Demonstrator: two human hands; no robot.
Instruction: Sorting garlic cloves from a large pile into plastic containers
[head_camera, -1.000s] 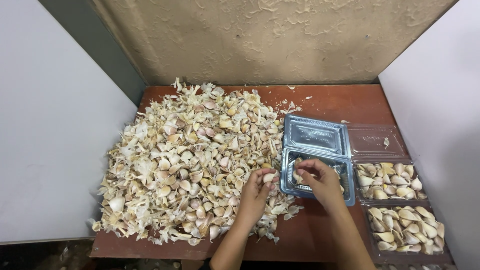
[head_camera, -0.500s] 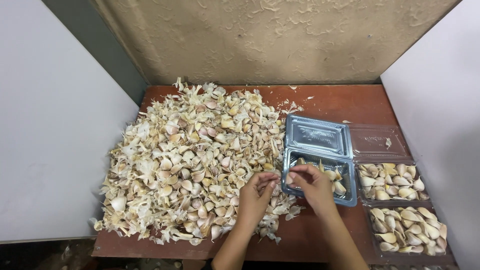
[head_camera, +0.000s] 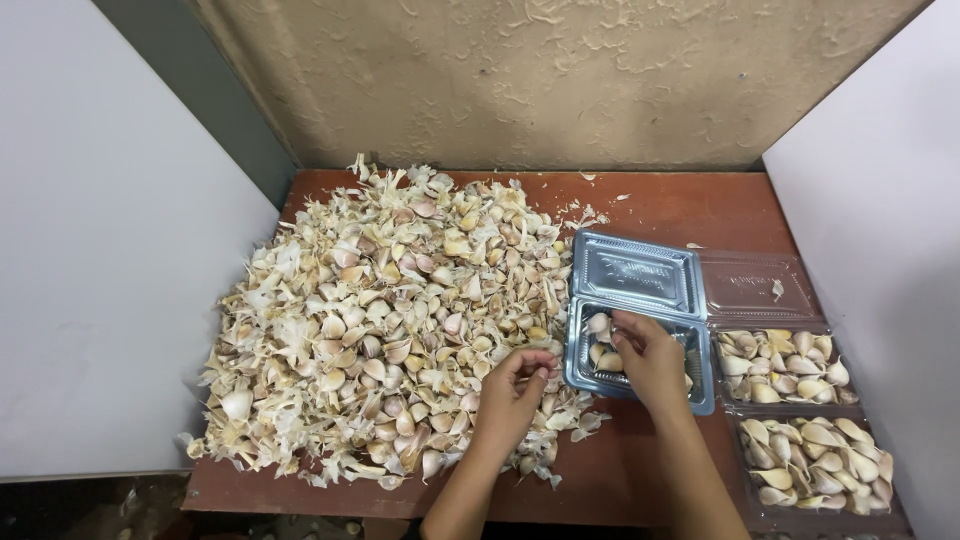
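My left hand (head_camera: 515, 385) pinches cloves off the pile (head_camera: 390, 320) mid-frame; right hand (head_camera: 650, 355), fingers curled, sets some in the tray (head_camera: 580, 375), parked close for short reaches.

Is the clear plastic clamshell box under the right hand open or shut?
Open. The clear plastic clamshell box has its lid folded back flat on the table; the right hand reaches into its tray, which holds a few garlic cloves.

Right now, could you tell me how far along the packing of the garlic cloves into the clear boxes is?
Done: two filled boxes sit at the right of the table. In hand: the right hand is over the open box, which holds only a few cloves, while the left hand picks at the pile's edge. Left: the large garlic pile covers most of the table, so most remains.
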